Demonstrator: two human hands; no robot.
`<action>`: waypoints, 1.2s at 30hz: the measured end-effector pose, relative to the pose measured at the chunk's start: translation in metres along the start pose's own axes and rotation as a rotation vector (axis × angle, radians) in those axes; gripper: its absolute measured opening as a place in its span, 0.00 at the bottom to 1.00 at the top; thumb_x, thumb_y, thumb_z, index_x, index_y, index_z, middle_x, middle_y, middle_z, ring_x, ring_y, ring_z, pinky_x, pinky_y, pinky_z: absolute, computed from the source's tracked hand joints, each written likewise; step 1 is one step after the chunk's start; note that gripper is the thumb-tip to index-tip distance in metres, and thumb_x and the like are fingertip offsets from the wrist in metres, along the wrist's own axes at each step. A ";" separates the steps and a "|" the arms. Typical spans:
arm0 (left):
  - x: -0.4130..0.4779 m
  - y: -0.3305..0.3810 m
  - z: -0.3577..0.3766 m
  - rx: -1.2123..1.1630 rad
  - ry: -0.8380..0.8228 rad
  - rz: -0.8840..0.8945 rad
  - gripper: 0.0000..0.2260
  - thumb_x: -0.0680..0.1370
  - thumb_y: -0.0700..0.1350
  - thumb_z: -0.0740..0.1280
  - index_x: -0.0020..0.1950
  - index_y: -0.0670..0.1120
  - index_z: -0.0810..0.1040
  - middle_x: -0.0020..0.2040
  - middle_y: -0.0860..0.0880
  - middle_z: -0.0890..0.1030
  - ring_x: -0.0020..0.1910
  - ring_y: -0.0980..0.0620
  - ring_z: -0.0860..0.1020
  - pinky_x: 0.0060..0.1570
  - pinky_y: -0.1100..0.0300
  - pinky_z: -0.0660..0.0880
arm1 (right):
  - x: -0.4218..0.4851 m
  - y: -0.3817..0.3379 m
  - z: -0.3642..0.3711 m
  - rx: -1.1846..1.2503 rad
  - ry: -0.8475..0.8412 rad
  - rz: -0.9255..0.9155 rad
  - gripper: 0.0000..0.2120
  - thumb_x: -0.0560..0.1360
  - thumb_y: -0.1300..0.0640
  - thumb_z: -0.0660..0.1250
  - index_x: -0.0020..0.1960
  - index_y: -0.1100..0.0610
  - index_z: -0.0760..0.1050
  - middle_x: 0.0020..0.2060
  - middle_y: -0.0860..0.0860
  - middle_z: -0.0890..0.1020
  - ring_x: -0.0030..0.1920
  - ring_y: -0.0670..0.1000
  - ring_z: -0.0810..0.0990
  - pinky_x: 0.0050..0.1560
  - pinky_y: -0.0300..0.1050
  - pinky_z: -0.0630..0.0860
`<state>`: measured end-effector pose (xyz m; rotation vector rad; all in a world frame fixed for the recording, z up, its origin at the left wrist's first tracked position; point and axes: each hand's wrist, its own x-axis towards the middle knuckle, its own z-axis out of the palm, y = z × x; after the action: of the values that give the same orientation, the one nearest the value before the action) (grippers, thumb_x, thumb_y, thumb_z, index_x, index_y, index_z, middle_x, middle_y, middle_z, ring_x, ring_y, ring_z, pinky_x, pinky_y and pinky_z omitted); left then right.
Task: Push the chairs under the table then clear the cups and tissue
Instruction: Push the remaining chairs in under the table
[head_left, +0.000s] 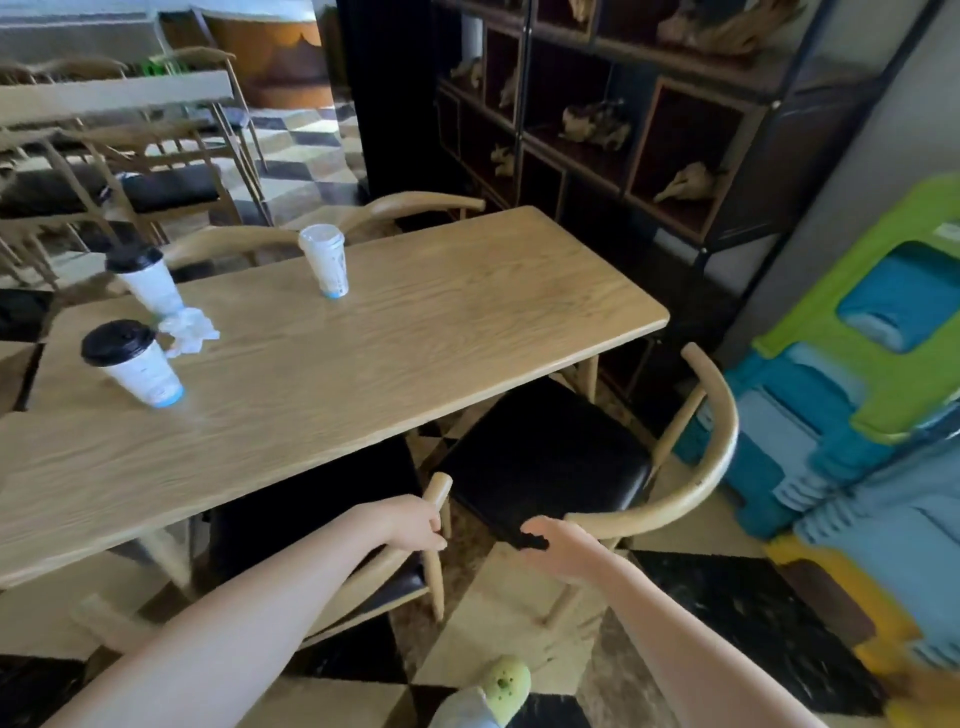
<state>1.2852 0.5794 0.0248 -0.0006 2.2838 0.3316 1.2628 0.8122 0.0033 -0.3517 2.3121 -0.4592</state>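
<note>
Arms: both bare from wrist up to the frame edge, no sleeves in sight.
Left hand (415, 525): bare; no ring, watch or glove visible.
Right hand (558, 545): bare, wrist unadorned.
Footwear: at 6 o'clock, pale yellow-green clog-style shoe (506, 680) with small vent holes on the toe.
Leg: light grey-blue trouser cuff (462, 709) just behind the shoe.
</note>
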 end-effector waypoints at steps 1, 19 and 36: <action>0.006 0.014 -0.005 0.016 -0.007 0.026 0.12 0.79 0.56 0.60 0.50 0.49 0.77 0.47 0.49 0.77 0.46 0.51 0.76 0.47 0.56 0.74 | -0.003 0.013 -0.010 -0.019 -0.004 0.008 0.23 0.79 0.49 0.61 0.71 0.56 0.67 0.66 0.53 0.74 0.66 0.56 0.73 0.63 0.47 0.71; 0.152 0.236 -0.025 -0.007 -0.197 0.267 0.27 0.80 0.57 0.60 0.75 0.45 0.63 0.72 0.45 0.70 0.68 0.44 0.72 0.65 0.52 0.71 | 0.021 0.190 -0.151 -0.058 0.057 0.212 0.10 0.77 0.59 0.57 0.45 0.56 0.76 0.47 0.53 0.83 0.50 0.56 0.81 0.52 0.48 0.77; 0.198 0.300 0.013 -0.317 -0.129 -0.046 0.25 0.75 0.56 0.65 0.67 0.43 0.70 0.63 0.44 0.76 0.60 0.45 0.77 0.58 0.53 0.76 | 0.097 0.254 -0.234 -0.804 -0.129 -0.345 0.15 0.80 0.49 0.56 0.60 0.53 0.77 0.59 0.53 0.75 0.62 0.57 0.68 0.66 0.57 0.63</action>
<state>1.1294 0.8933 -0.0576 -0.1884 2.0795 0.6468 0.9993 1.0555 -0.0089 -1.1359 2.2165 0.3592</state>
